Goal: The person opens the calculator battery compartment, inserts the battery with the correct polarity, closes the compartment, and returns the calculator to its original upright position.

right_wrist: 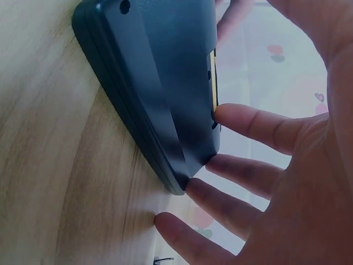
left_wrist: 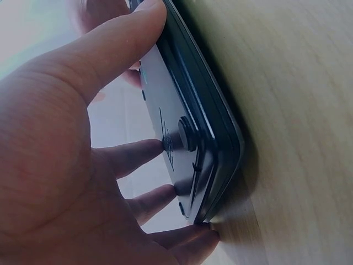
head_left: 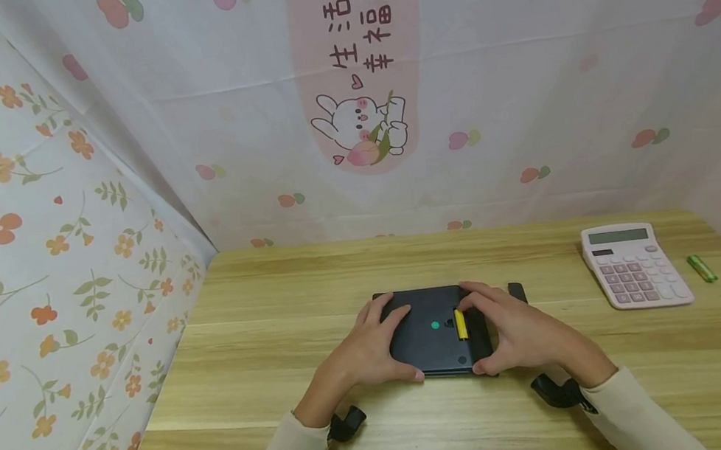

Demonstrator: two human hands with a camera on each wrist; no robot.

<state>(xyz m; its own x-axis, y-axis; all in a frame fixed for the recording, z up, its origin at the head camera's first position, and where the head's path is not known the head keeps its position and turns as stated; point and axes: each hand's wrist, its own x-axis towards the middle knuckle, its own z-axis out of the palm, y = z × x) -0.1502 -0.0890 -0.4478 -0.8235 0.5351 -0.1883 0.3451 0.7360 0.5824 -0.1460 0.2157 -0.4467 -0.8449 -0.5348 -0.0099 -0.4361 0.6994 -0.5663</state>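
Observation:
A black calculator [head_left: 419, 341] lies face down on the table, a yellow battery [head_left: 461, 325] sitting in the slot in its back. My left hand [head_left: 370, 351] grips its left part, thumb on the near edge and fingers over the far side and back. On the right part my right hand [head_left: 521, 331] spans the body, thumb at the near edge. Its index fingertip touches the battery's far end, and in the right wrist view this fingertip meets the yellow strip in the slot. A small black piece [head_left: 516, 291], partly hidden, lies just beyond the right hand.
A pale pink calculator [head_left: 635, 268] lies face up at the right of the wooden table [head_left: 268, 354], with a green battery [head_left: 702, 268] beside it. Patterned cloth [head_left: 484, 77] hangs behind the table's far edge, and flowered cloth [head_left: 60, 289] hangs at the left.

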